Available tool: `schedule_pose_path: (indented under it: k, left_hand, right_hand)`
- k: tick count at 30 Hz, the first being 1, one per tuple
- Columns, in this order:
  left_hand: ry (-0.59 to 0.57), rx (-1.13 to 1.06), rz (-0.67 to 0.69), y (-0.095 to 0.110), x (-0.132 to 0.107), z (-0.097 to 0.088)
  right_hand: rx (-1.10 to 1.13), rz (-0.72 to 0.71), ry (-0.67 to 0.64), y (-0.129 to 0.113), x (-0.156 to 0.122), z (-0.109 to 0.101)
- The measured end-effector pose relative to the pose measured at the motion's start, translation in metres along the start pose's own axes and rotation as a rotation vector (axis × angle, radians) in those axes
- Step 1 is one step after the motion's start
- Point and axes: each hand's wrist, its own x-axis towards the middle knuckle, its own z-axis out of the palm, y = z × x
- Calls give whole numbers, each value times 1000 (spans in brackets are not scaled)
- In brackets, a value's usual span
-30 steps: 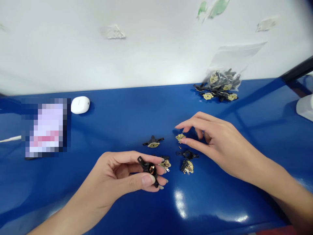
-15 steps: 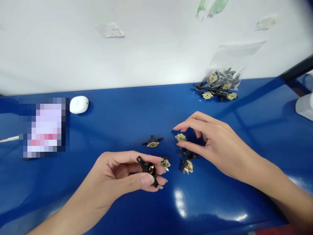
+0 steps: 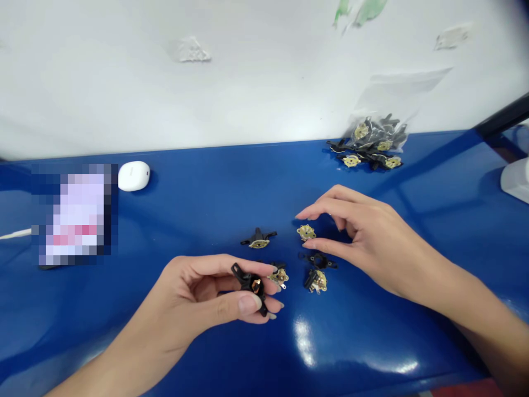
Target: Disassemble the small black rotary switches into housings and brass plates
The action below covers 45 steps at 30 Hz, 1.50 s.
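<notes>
I pinch black-and-brass component (image 3: 250, 284) in left grip (image 3: 194, 298), lifted clear of blue worktop (image 3: 173, 220); right grip (image 3: 367, 242) spread around brass disc (image 3: 306, 232); bagged parts (image 3: 374, 140) at 1 o'clock.

A head-worn camera looks forward and down from close above a blue workbench (image 3: 198, 187), the left hand (image 3: 194, 300) and right hand (image 3: 366, 237) low in frame, white wall (image 3: 264, 71) across the top.
</notes>
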Motion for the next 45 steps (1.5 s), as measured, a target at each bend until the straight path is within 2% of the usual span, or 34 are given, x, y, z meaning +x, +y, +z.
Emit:
schedule_pose_path:
  k: [11,24,45]
  left_hand:
    - [-12,1,4,0,-2,-1]
    - [1,2,5,1,0,0]
    - [-5,-1,-4,-1,0,0]
  right_hand:
    - [15,24,34,-1,0,-5]
    - [37,-1,-46,5,-1,-7]
    - [51,-2,-28,4,-1,-4]
